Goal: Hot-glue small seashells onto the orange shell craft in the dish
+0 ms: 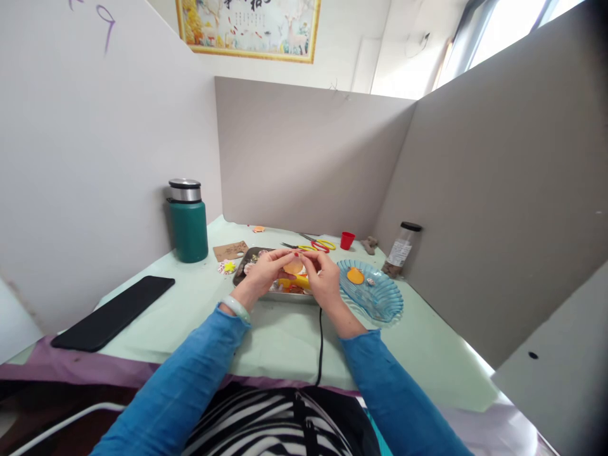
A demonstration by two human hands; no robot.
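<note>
My left hand [270, 269] and my right hand [322, 275] meet over a metal tray [297, 296]. Between their closed fingertips is a thin, round, pale-orange piece [293, 266]. A small red bit [296, 254] shows at its upper edge; what it is, I cannot make out. Below the hands, the tray holds a yellow object [300, 282], partly covered by my fingers, among small white, orange and brown pieces. A black cord [321, 348] runs from the tray toward the table's front edge.
Right of the tray lies a blue scalloped plate [392, 297] bearing an orange piece [355, 275]. Scissors [316, 244], a red cup [347, 240] and a tilted jar [401, 250] stand or lie behind. At left are a green bottle [189, 231] and a black slab [114, 313]. Partitions enclose the table.
</note>
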